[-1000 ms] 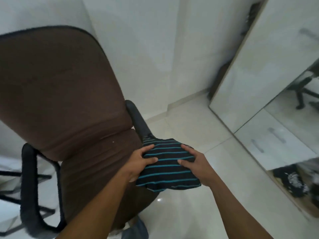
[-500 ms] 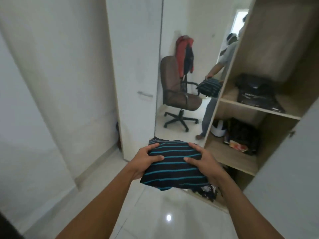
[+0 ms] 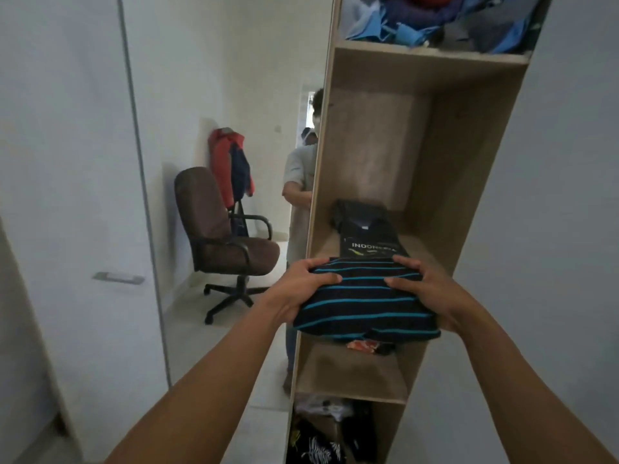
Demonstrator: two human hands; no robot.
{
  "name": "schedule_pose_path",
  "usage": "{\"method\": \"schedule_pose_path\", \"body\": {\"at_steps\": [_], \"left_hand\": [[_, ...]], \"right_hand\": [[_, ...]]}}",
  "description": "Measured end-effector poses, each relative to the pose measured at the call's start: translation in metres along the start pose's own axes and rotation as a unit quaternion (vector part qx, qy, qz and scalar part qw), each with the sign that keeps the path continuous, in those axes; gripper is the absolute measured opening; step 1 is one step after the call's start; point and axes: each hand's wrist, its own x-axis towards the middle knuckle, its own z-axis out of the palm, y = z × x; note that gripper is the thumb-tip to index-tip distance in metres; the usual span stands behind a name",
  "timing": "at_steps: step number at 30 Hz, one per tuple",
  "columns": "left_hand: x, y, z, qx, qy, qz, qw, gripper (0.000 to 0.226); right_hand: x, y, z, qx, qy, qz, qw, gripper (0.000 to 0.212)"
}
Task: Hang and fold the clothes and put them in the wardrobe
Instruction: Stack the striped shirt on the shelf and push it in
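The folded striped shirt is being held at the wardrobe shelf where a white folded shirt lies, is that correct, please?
Not quite. The head view shows the folded shirt lying on that wardrobe shelf is black with white lettering, not white. The striped shirt is indeed held at that shelf.

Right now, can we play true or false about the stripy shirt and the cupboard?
1. The left hand and the right hand both hold the folded striped shirt. True.
2. The striped shirt has red stripes. False: its stripes are blue on black.
3. A black shirt lies on the wardrobe shelf just behind the striped one. True.
4. The top shelf is empty. False: blue clothes are heaped there.
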Motion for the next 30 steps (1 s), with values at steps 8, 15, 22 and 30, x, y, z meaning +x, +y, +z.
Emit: {"method": "schedule_pose_path", "body": {"at_steps": [8,15,22,30], "left_hand": [[0.150,0.048,0.023,-0.004,-0.031,0.011,0.999,0.064],[0.261,0.100,0.042,0.034,0.030,0.153,0.987,0.072],[0.340,0.018,0.040,0.085,0.038,-0.015,0.996,0.070],[0.368,-0.022,0.036,0.112,0.067,-0.048,0.990,0.076]], "right_hand": [[0.109,-0.026,-0.062,0.020,0.046,0.034,0.998,0.062],[0.215,-0.048,-0.099,0.019,0.110,-0.087,0.990,0.068],[0.305,0.051,-0.100,0.018,0.000,0.044,0.999,0.071],[0.329,0.114,-0.112,0.062,-0.082,0.070,0.992,0.071]]}}
